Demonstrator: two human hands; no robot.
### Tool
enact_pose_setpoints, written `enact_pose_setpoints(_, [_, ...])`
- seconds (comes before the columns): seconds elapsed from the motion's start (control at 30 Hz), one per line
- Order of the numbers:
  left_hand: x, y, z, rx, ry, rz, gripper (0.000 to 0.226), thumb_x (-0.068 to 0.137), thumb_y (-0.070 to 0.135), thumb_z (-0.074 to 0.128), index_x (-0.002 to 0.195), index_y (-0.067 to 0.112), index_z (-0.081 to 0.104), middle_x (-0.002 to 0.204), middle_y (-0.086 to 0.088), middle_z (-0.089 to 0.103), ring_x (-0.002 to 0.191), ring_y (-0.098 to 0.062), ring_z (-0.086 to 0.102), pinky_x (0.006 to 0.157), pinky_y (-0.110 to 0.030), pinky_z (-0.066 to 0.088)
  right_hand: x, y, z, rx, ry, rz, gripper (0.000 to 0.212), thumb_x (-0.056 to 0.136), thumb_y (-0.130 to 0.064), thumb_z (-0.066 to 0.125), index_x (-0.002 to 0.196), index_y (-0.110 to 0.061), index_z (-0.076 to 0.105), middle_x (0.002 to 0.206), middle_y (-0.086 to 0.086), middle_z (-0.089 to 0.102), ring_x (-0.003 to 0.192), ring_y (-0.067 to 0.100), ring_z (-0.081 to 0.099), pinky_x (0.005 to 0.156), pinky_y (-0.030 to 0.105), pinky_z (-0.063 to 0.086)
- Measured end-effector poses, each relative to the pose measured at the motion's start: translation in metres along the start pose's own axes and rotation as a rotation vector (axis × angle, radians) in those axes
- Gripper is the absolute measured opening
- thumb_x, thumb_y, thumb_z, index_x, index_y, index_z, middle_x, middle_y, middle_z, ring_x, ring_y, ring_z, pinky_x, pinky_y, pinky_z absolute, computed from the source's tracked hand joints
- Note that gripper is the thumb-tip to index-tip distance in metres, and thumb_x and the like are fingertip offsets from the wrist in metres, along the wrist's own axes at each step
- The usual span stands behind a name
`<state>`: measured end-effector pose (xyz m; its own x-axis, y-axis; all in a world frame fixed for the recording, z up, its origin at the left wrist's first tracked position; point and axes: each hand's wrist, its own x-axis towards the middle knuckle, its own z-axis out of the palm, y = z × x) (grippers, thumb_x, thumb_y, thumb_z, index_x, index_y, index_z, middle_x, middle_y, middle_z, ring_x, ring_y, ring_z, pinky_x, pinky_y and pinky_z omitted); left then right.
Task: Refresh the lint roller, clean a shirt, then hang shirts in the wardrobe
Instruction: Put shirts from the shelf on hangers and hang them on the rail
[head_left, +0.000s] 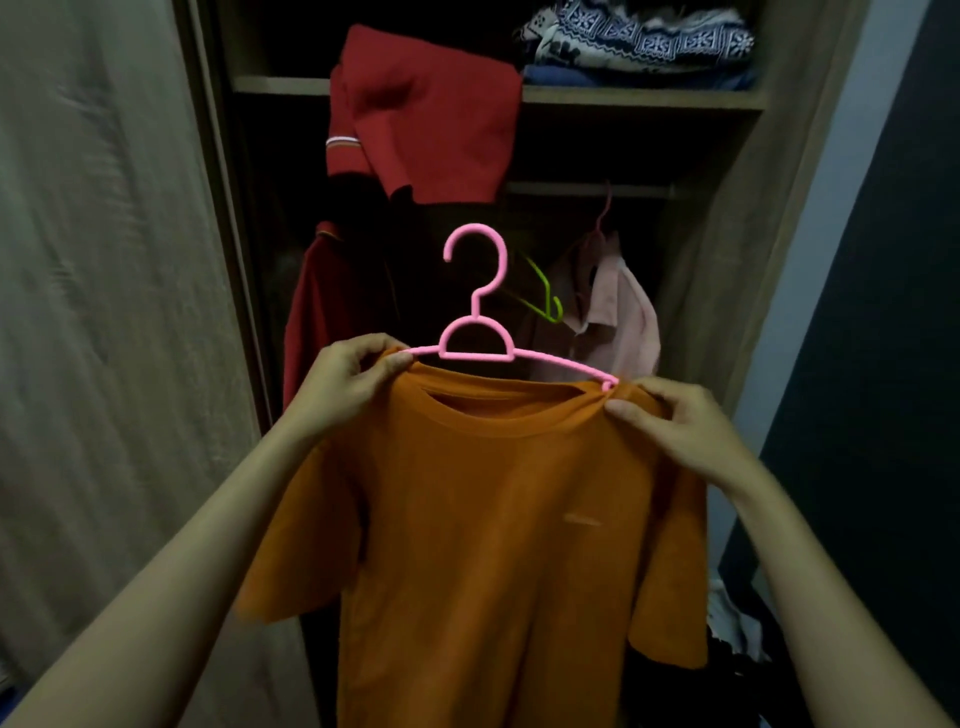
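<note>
We see a short-sleeved orange cotton T-shirt (498, 545) with a round ribbed neckline, hanging soft and slightly creased on a thin pink plastic hanger (477, 332). The hanger has a rounded hook pointing up, a small half-moon arch below the neck, and slim arms that slope into the shirt's shoulders.

Both arms reach forward from the bottom corners. The left hand (353, 379) pinches the shirt's left shoulder, fingers curled over the fabric and the tip of the hanger arm. The right hand (675, 421) pinches the opposite shoulder seam, thumb and fingertips closed on the cloth just beside the other hanger tip. The shirt hangs between the two hands, held up in front of the wardrobe and not touching it.

Behind stands an open wooden wardrobe (727, 249) with a pale grained finish and a dark interior. A flat upper shelf (644, 97) carries a folded knitted sweater with a navy and white snowflake pattern (639, 36) on top of folded blue cloth. A red garment with a striped cuff (431, 119) drapes over the shelf edge and hangs down. Lower, a horizontal rail (587, 189) holds a pale pink collared shirt (608, 312) on its own hanger; a thin green hanger (545, 296) shows beside it, and a dark red garment (311, 312) hangs at the left. A pale sliding door panel (104, 312) fills the left side. A blurred heap of clothes (737, 634) lies low on the right.
</note>
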<state>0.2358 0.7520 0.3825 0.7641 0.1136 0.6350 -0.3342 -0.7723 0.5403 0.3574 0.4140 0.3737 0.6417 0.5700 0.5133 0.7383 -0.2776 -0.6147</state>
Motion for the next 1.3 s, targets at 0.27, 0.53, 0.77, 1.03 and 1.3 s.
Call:
enact_pose_setpoints(0.27, [0.004,-0.001,0.001,0.008,0.001,-0.016,0.025,0.09,0.041,0.05,0.104,0.027,0.065,0.097,0.013,0.066,0.092,-0.002,0.062,0.079,-0.023,0.05,-0.003,0.002,0.024,-0.126,0.399,-0.207,0.034,0.096,-0.04,0.042,0.11,-0.02,0.066,0.079,-0.025,0.059,0.07,-0.004,0.061,0.062,0.007,0.046])
enact_pose_setpoints(0.53, [0.005,-0.002,0.006,0.187,-0.042,0.133,0.021,0.091,0.025,0.06,0.109,0.019,0.07,0.097,0.0,0.067,0.091,-0.012,0.062,0.082,-0.034,0.052,-0.002,-0.015,0.035,0.271,0.645,0.02,0.036,0.101,-0.023,0.039,0.074,-0.008,0.057,0.058,0.004,0.049,0.051,0.005,0.048,0.051,0.012,0.039])
enact_pose_setpoints(0.77, [0.004,-0.004,0.007,0.011,0.025,0.03,0.017,0.093,0.026,0.058,0.106,0.023,0.068,0.098,0.009,0.068,0.094,-0.007,0.064,0.081,-0.031,0.054,-0.009,-0.013,0.004,-0.032,-0.077,0.125,0.033,0.088,-0.054,0.036,0.112,-0.045,0.057,0.104,-0.03,0.055,0.09,-0.016,0.053,0.075,0.007,0.041])
enact_pose_setpoints(1.03, [0.008,-0.013,0.0,0.054,0.037,0.056,0.031,0.093,0.038,0.051,0.12,0.027,0.061,0.115,0.014,0.061,0.108,0.002,0.054,0.089,-0.017,0.043,-0.013,-0.008,0.005,0.042,0.078,0.068,0.036,0.089,-0.046,0.044,0.092,-0.02,0.069,0.085,0.001,0.068,0.081,0.011,0.064,0.078,0.034,0.052])
enact_pose_setpoints(1.3, [0.001,-0.039,0.006,-0.149,0.052,-0.087,0.015,0.099,0.024,0.048,0.094,0.015,0.059,0.087,0.009,0.061,0.08,0.0,0.059,0.07,-0.009,0.046,-0.023,-0.023,-0.022,0.169,-0.161,0.241,0.04,0.087,-0.052,0.052,0.097,-0.017,0.067,0.092,0.003,0.071,0.083,0.011,0.068,0.065,0.014,0.052])
